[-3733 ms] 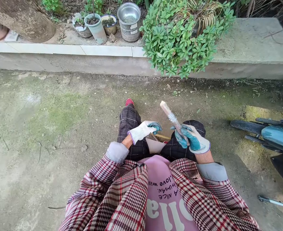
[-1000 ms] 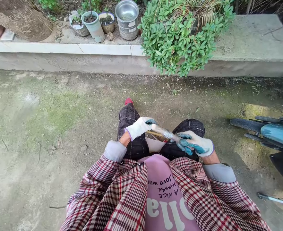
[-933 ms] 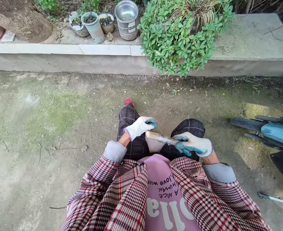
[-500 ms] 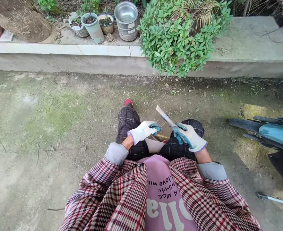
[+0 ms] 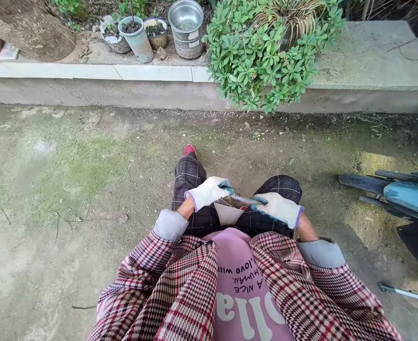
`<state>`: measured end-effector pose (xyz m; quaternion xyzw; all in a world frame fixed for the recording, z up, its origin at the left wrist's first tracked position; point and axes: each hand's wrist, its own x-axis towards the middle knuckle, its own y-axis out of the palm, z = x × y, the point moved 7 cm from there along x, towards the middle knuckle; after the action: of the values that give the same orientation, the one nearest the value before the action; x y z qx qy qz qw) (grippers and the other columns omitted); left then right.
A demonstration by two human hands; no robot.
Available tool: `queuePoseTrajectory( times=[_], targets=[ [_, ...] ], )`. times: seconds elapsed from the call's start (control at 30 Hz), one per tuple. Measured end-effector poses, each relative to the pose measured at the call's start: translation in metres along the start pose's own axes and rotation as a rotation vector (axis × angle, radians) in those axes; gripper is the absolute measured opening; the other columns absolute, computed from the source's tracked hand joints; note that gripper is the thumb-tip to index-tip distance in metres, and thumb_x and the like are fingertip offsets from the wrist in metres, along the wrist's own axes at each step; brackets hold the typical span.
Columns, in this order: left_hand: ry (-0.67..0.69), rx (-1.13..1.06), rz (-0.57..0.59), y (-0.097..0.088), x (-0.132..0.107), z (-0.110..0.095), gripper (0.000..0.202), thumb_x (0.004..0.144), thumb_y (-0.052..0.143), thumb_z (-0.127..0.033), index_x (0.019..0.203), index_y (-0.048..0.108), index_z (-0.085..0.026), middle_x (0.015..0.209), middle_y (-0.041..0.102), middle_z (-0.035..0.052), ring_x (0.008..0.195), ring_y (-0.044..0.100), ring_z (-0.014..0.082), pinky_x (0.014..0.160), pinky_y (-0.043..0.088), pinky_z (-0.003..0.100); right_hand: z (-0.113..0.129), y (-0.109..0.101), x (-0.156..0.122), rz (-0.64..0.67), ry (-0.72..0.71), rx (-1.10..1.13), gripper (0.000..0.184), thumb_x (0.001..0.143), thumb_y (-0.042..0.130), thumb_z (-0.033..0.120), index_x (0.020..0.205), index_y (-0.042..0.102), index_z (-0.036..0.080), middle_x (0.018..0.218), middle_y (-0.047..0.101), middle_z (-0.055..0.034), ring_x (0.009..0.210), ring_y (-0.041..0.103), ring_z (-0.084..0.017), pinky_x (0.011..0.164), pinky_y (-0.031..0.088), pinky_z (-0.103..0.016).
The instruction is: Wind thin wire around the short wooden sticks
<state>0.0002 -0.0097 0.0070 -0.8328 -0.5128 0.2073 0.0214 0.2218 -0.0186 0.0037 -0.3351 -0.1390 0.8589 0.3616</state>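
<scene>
Both my hands wear white knitted gloves with teal-coated palms and fingers. My right hand (image 5: 276,207) is closed around one end of a short, slim stick (image 5: 244,200) with a greyish wrapping of thin strand or wire. Between my knees the stick lies nearly level, its other end reaching the fingertips of my left hand (image 5: 212,192). That hand is closed in a pinch at the stick's end; the fine wire seen in it a moment earlier is too small to follow now. Part of the stick is hidden by my gloved fingers.
My knees in dark checked trousers (image 5: 191,189) flank the hands. Ahead runs a low ledge (image 5: 88,71) with potted plants (image 5: 136,40), a metal pot (image 5: 186,28) and a leafy bush (image 5: 258,57). At right stands a wheeled vehicle (image 5: 404,192), partly in view.
The stick has swung from pointing up and away to nearly level, its far end now at my left hand. My right hand has turned and lowered; my left has shifted slightly left.
</scene>
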Motion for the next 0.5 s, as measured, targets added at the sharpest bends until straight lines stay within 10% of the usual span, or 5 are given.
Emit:
queuePoseTrajectory(
  times=[0.13,0.3,0.5],
  targets=[
    [-0.075,-0.258,-0.013,0.01,0.0,0.001,0.022,0.076,0.065,-0.02,0.091,0.079,-0.012,0.088,0.079,0.004,0.076,0.065,0.0139,0.073,0.052,0.023,-0.013,-0.01,0.005,-0.212,0.112,0.143,0.034,0.089,0.06,0.052,0.088,0.068,0.02,0.064,0.06,-0.0011,0.051,0.05,-0.014,0.047,0.04,-0.027],
    [-0.101,-0.415,-0.007,0.008,-0.001,-0.005,0.023,0.072,0.068,-0.021,0.089,0.08,-0.011,0.088,0.08,0.0064,0.073,0.065,0.0129,0.068,0.051,0.021,-0.005,-0.025,-0.005,-0.351,0.023,0.842,0.051,0.085,0.067,0.065,0.11,0.066,0.021,0.063,0.052,0.0055,0.039,0.037,-0.01,0.034,0.031,-0.025],
    [-0.112,-0.329,-0.074,-0.003,-0.002,-0.007,0.02,0.076,0.073,-0.026,0.088,0.079,-0.011,0.075,0.072,0.0014,0.062,0.052,0.0093,0.059,0.043,0.021,0.018,-0.023,-0.022,-0.013,-0.148,0.924,0.047,0.084,0.076,0.061,0.106,0.073,0.02,0.051,0.048,0.0072,0.035,0.034,-0.01,0.033,0.029,-0.025]
  ],
)
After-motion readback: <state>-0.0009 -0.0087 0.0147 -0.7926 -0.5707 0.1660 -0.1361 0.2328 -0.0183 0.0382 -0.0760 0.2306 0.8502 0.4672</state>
